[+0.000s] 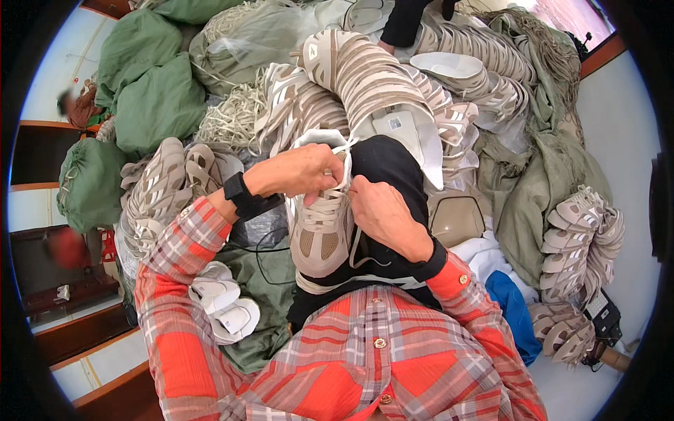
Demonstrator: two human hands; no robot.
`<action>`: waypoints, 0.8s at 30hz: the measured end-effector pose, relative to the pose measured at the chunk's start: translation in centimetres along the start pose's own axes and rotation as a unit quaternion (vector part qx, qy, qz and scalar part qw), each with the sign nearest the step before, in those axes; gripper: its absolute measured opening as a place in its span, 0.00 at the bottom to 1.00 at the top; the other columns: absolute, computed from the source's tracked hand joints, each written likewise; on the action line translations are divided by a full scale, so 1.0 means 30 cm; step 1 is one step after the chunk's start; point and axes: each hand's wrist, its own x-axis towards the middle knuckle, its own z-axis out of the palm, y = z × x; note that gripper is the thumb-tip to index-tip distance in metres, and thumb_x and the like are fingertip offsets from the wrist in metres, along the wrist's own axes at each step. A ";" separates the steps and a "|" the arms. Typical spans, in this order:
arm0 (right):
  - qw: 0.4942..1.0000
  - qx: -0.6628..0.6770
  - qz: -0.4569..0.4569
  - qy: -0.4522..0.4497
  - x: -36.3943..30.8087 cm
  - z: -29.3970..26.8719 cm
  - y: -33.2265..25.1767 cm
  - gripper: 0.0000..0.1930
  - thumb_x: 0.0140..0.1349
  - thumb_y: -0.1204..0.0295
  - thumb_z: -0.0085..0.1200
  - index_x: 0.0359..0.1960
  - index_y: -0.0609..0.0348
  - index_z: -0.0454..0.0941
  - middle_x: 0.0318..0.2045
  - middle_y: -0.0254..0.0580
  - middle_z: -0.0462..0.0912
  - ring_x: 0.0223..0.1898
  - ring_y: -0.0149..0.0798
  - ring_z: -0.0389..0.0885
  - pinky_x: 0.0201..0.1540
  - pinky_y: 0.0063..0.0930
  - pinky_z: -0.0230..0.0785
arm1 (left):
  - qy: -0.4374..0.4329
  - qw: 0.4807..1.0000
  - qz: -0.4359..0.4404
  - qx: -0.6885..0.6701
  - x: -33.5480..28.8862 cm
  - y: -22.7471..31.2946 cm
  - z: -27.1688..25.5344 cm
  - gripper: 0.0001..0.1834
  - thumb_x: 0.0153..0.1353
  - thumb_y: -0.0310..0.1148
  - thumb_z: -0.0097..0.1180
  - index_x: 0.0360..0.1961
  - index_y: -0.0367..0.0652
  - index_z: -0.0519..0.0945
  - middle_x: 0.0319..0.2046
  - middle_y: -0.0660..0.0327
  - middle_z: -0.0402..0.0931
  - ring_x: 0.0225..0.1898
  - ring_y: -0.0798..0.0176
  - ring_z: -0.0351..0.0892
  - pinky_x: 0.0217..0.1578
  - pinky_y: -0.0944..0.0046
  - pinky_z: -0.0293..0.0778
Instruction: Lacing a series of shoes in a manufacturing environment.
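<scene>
A beige and white shoe upper (317, 242) rests on my lap, toe toward me, with cream shoelace (324, 210) threaded across its front. Over the upper part of the lacing, my left hand (305, 172) is closed, fingers bent in at the eyelets and pinching the lace. My right hand (386, 214) is closed too, thumb and forefinger pinching lace at the shoe's right edge. A loose end of lace hangs below the right hand against my black trouser leg (393, 168). Exactly what lies between the fingertips is partly hidden.
Stacked shoe uppers (372, 77) rise just beyond my knees. Loose laces (235, 116) lie to their left, near green sacks (158, 95). White shoe pieces (225, 302) sit by my left side. More uppers (579, 242) and a blue cloth (512, 316) are at right. Another person's dark sleeve (406, 21) shows at the top.
</scene>
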 end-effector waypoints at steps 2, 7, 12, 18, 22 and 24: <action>1.000 0.002 -0.015 0.016 0.006 0.018 -0.002 0.06 0.58 0.75 0.44 0.29 0.66 0.70 0.20 0.61 0.77 0.26 0.62 0.78 0.29 0.51 0.70 | 0.005 1.000 0.023 0.012 0.010 -0.016 0.013 0.08 0.56 0.28 0.48 0.32 0.35 0.77 0.15 0.57 0.76 0.16 0.65 0.76 0.22 0.64 0.70; 1.000 0.000 -0.009 0.009 -0.001 -0.006 -0.024 0.05 0.57 0.75 0.49 0.34 0.62 0.73 0.26 0.54 0.78 0.32 0.56 0.78 0.35 0.45 0.69 | 0.186 0.888 0.205 0.366 0.021 -0.090 0.090 0.03 0.56 0.27 0.50 0.29 0.39 0.72 0.17 0.54 0.76 0.15 0.57 0.77 0.18 0.60 0.69; 0.972 -0.089 -0.159 0.148 -0.045 -0.063 -0.023 0.08 0.49 0.73 0.60 0.31 0.58 0.76 0.32 0.41 0.71 0.37 0.45 0.69 0.40 0.35 0.63 | 0.253 0.845 0.110 0.459 -0.112 -0.024 0.004 0.07 0.53 0.26 0.51 0.31 0.35 0.68 0.17 0.56 0.76 0.19 0.57 0.79 0.18 0.58 0.70; 0.967 -0.122 -0.169 0.143 -0.017 -0.013 -0.023 0.11 0.47 0.71 0.60 0.31 0.58 0.73 0.31 0.42 0.69 0.37 0.44 0.67 0.40 0.35 0.59 | 0.159 0.985 0.053 0.046 -0.153 -0.093 0.046 0.06 0.62 0.29 0.48 0.35 0.38 0.68 0.22 0.55 0.77 0.19 0.64 0.75 0.19 0.65 0.67; 0.964 -0.135 -0.201 0.112 0.007 -0.028 -0.013 0.10 0.49 0.72 0.58 0.32 0.59 0.72 0.30 0.42 0.69 0.37 0.44 0.67 0.40 0.34 0.58 | -0.002 0.892 -0.019 -0.452 -0.151 -0.095 0.097 0.08 0.69 0.34 0.43 0.37 0.40 0.70 0.24 0.64 0.76 0.18 0.73 0.69 0.20 0.73 0.64; 0.962 -0.152 -0.210 0.081 0.021 -0.031 -0.014 0.09 0.49 0.73 0.56 0.32 0.59 0.72 0.29 0.42 0.69 0.37 0.43 0.67 0.40 0.33 0.58 | 0.002 0.844 0.028 -0.535 -0.137 -0.122 0.145 0.08 0.69 0.33 0.43 0.37 0.40 0.70 0.26 0.63 0.76 0.18 0.73 0.68 0.19 0.74 0.63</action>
